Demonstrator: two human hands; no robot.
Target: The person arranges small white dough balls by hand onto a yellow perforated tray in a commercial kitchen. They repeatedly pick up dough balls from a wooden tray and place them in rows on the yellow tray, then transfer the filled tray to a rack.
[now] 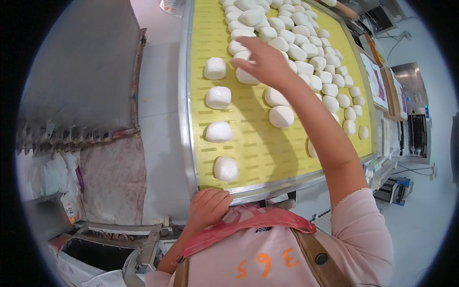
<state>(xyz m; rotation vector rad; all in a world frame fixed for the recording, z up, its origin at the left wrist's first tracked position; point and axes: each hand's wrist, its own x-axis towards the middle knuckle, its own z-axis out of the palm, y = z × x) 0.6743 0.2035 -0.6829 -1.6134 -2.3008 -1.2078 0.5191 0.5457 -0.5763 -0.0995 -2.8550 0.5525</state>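
White dough pieces, like steamed buns, cover much of a yellow mesh tray [251, 154] with a metal frame. My right hand [263, 61] reaches over its left part, thumb and fingers spread. A dough piece [243, 55] shows between thumb and fingers; I cannot tell if they touch it. Just below the thumb lies another dough piece [246, 76]. Several pieces stand apart in a column along the left side, with the nearest dough piece [226, 168] close to the front corner. My left hand [209, 208] has its fingers curled over the metal frame [247, 192] at that corner.
Another person's forearm [346, 10] shows beyond the far right side. Flat boxes [394, 93] stand along the right edge. To the left are a large grey metal panel [86, 64], sacks [53, 175] and a dark open-topped bin [98, 253].
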